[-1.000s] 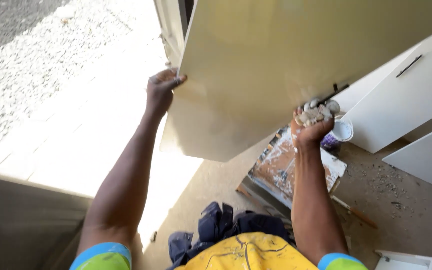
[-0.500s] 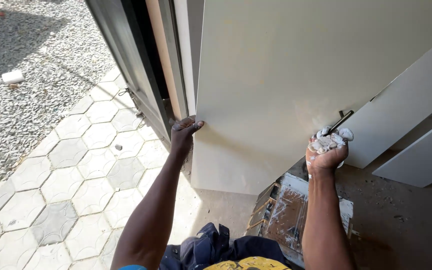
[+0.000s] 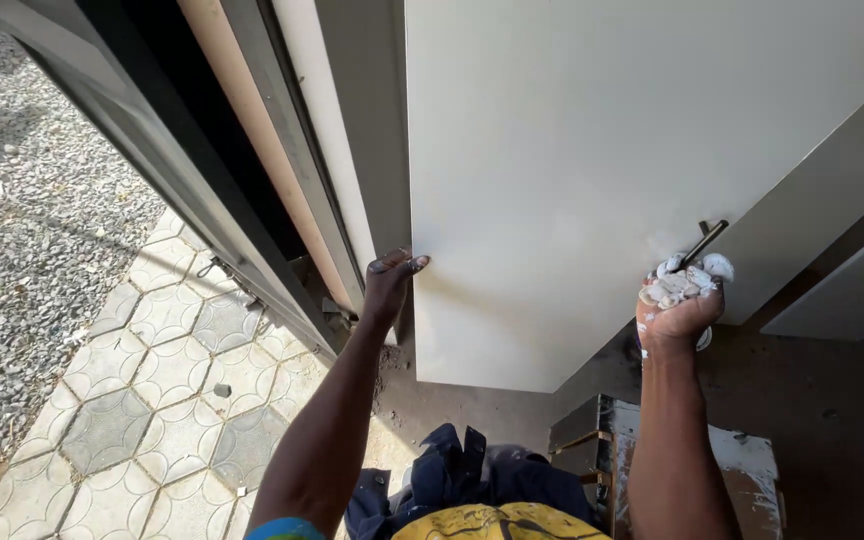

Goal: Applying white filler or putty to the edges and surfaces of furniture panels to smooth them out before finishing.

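A large cream-white flat panel (image 3: pixel 592 170) stands upright in front of me, held off the ground. My left hand (image 3: pixel 392 282) grips its left edge, fingers curled around onto the face. My right hand (image 3: pixel 680 298), smeared with white paint, holds the panel's lower right edge, fingers wrapped over it next to a thin black handle (image 3: pixel 702 244). Both arms reach forward from below.
A dark metal door frame (image 3: pixel 202 180) with a beige strip runs diagonally at left. Hexagonal pavers (image 3: pixel 142 380) and gravel (image 3: pixel 22 230) lie outside. More white panels (image 3: pixel 852 250) lean at right. A paint-stained wooden stand (image 3: pixel 672 450) sits by my right arm.
The panel has swung from tilted to upright and nearer the door frame. Both hands stayed on its edges, and the view shifted toward the doorway.
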